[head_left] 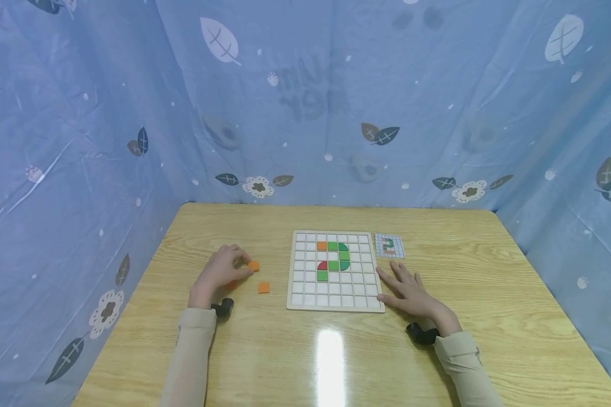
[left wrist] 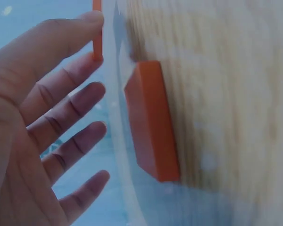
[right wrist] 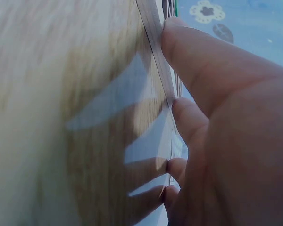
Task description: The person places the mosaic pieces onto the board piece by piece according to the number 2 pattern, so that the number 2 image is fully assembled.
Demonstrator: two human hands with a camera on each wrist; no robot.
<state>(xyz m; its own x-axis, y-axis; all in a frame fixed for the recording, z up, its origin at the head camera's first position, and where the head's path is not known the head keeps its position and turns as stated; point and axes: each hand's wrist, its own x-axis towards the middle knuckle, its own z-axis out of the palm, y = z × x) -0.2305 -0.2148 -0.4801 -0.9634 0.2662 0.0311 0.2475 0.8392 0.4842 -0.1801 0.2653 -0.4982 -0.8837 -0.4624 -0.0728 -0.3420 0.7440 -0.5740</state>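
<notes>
Between thumb and index finger my left hand pinches an orange tile, seen edge-on in the left wrist view. A second orange tile lies on the table to the right of that hand, and another orange tile is partly hidden below it. The white grid board carries green, orange and red tiles in a curved shape like a question mark. My right hand lies with spread fingers at the board's right edge, thumb and index finger touching the rim.
A small pattern card with a printed grid lies by the board's upper right corner. The wooden table meets a blue leaf-patterned curtain at the back and sides. A black camera is strapped to each wrist.
</notes>
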